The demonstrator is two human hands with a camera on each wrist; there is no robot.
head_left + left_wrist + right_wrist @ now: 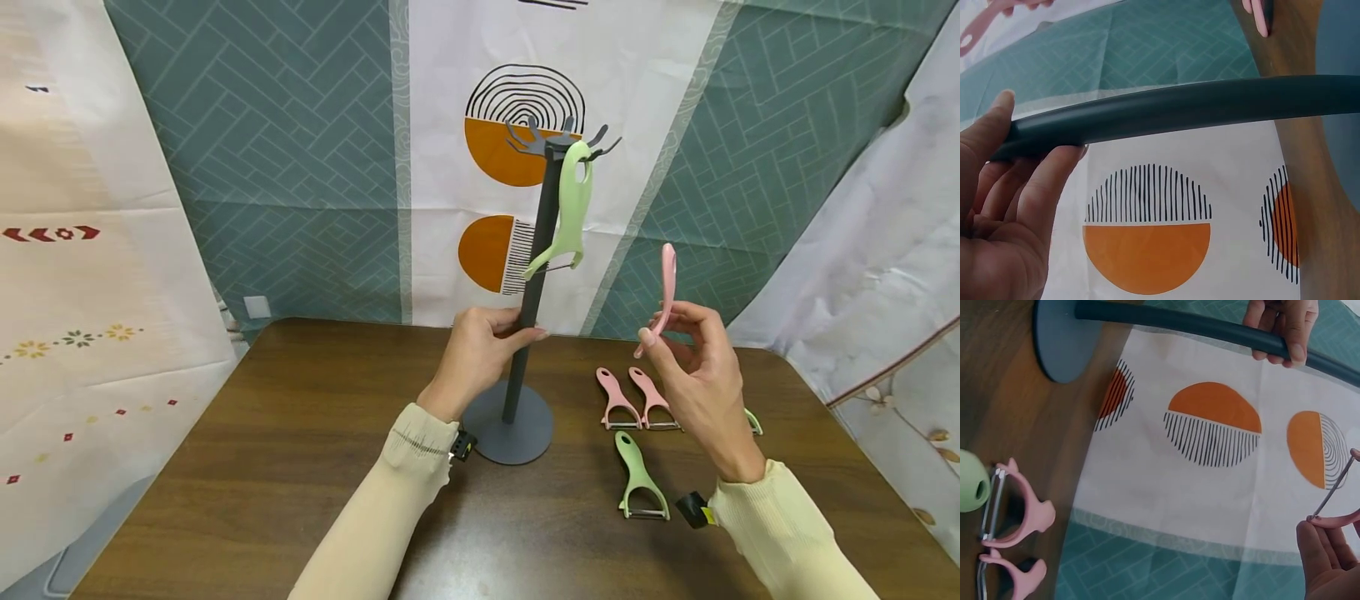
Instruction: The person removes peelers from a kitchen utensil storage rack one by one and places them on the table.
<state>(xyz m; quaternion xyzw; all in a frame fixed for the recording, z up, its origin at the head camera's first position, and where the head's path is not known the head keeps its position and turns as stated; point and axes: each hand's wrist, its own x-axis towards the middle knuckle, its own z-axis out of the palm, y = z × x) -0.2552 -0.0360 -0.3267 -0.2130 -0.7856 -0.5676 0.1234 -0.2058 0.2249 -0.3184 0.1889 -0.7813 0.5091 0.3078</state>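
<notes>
My left hand [474,357] grips the dark pole of a hook stand [537,287], thumb on one side and fingers on the other, as the left wrist view also shows. From a hook on its right side hangs a light green peeler [573,204], blade end down. Right of the stand, my right hand [701,379] pinches a pink peeler [668,279] near its blade end, raised above the table with the handle up. In the right wrist view the peeler's metal blade [1334,487] shows beside the fingertips.
Two pink peelers [619,400] lie side by side on the wooden table [315,467], with a green peeler [636,477] nearer me. Another green piece [753,422] is partly hidden behind my right hand. Patterned cloth [285,167] hangs behind the table.
</notes>
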